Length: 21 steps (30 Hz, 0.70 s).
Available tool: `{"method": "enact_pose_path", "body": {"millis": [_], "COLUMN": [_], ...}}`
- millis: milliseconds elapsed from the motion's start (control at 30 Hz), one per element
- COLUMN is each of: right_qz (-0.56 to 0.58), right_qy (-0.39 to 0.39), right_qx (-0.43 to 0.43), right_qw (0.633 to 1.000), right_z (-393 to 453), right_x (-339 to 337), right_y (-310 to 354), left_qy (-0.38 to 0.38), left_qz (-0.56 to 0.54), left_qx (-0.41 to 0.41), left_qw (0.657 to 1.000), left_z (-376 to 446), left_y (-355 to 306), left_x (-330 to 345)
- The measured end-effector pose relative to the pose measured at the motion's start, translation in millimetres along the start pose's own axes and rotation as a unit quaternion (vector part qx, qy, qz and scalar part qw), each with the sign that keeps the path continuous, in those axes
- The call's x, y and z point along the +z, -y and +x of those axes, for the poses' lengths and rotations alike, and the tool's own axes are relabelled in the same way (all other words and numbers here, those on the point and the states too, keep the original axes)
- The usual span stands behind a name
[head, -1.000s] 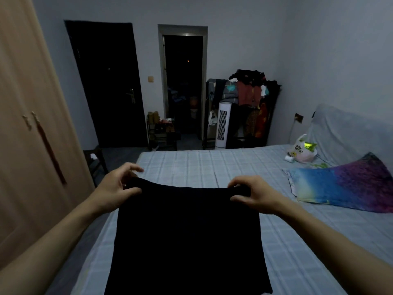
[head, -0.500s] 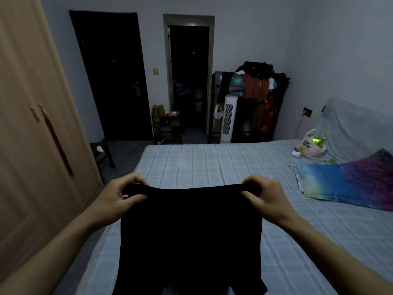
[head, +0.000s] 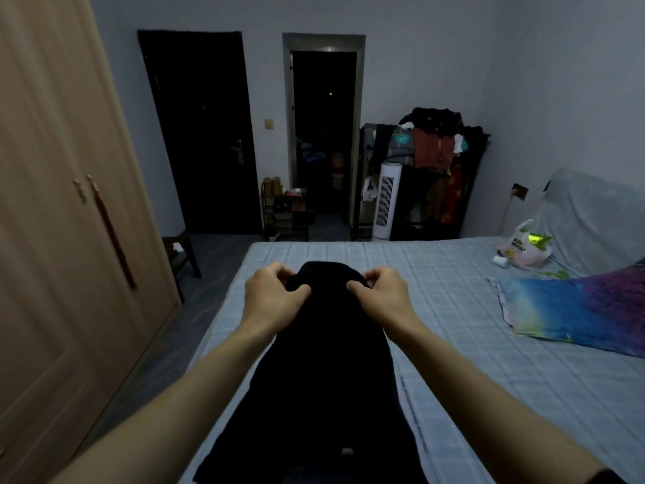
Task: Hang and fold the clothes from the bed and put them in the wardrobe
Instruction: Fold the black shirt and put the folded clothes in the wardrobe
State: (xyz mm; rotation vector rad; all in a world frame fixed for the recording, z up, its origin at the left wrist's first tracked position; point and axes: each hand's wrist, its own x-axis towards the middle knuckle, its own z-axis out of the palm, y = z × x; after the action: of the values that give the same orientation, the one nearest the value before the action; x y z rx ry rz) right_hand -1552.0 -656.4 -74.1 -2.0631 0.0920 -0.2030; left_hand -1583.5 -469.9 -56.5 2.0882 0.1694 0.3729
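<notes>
Black garment (head: 324,379) pinched between left hand (head: 272,296), right hand (head: 378,295)

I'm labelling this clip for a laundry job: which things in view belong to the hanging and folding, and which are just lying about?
Part of the job:
- black garment, pinched at its top edge by left hand and right hand
- bed
- wardrobe, doors closed

Just lying about:
- colourful pillow
- plastic bag
- tower fan
- loaded clothes rack
- shoe shelf

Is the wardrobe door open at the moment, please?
No, both wardrobe doors are closed, their handles side by side.
</notes>
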Motion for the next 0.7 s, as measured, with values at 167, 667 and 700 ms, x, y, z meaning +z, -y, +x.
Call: {"method": "enact_pose_path", "body": {"millis": [167,667,700], "right_qz": [0.055,0.098,0.099], "right_qy": [0.01,0.09,0.105], "right_qx": [-0.06,-0.097,-0.105], "right_qw": [0.997,0.986,0.984], "right_z": [-34,-49,-49], "right_x": [8,-6,-11], "right_y": [8,-20,-17], "left_qy": [-0.016,0.093,0.073], "left_qz": [-0.087,-0.007,0.053], "left_qx": [-0.012,0.116,0.173], "left_qw": [0.996,0.989,0.981], "left_z": [-38,-28,-20], "left_y": [-10,14,20], "left_x": [21,-6,-14]}}
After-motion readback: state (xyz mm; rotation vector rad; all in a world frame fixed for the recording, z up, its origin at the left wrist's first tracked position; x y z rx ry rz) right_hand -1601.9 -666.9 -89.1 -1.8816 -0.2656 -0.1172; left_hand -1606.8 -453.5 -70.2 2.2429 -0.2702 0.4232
